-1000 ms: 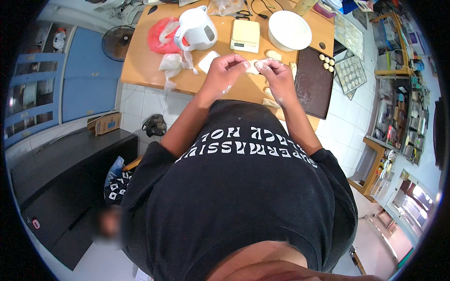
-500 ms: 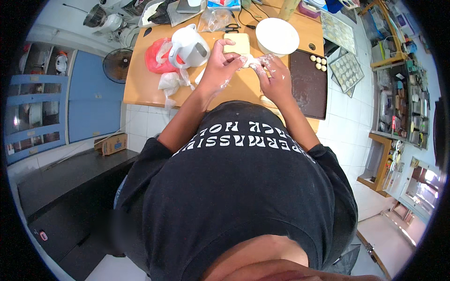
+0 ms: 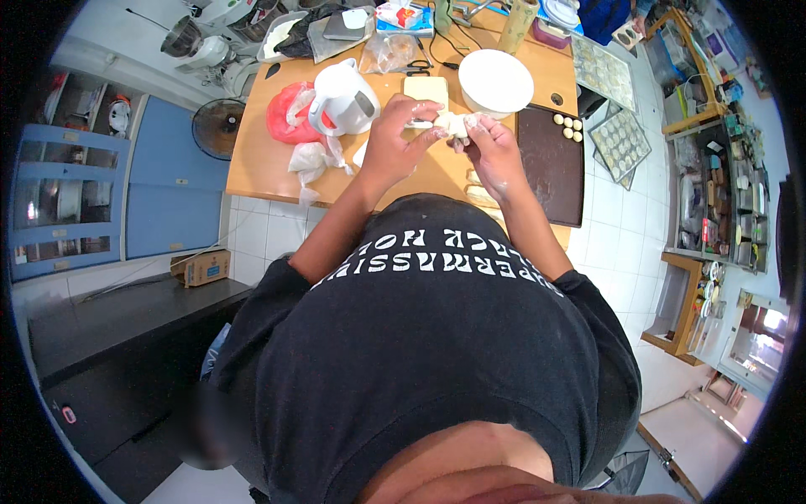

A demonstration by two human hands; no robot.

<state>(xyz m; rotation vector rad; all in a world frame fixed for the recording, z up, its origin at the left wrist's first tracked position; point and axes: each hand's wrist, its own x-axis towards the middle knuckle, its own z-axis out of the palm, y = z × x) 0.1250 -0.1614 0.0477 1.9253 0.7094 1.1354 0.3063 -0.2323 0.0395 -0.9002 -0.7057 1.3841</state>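
Note:
A small piece of pale dough (image 3: 454,126) is held between my two hands above the wooden table (image 3: 395,189). My left hand (image 3: 403,134) pinches its left side with the thumb and fingers, while my right hand (image 3: 496,149) grips the right side. White flour dusts both hands. Just beyond them lies a pale yellow block (image 3: 426,90), partly hidden by my left fingers. A round white bowl (image 3: 495,82) stands beyond my right hand. Long pale dough pieces (image 3: 480,195) lie close to my body, partly covered by my right forearm.
Right of my hands, a dark baking tray (image 3: 550,181) holds several small round dough balls (image 3: 567,126). On the left stand a white jug (image 3: 345,97) and a red plastic bag (image 3: 288,112). Scissors (image 3: 413,67) lie behind the block. Filled trays (image 3: 620,139) sit beyond the table's right edge.
My hands have turned and spread slightly, so the dough between them shows more clearly. The whole view has shifted a little, with the table lower in the picture.

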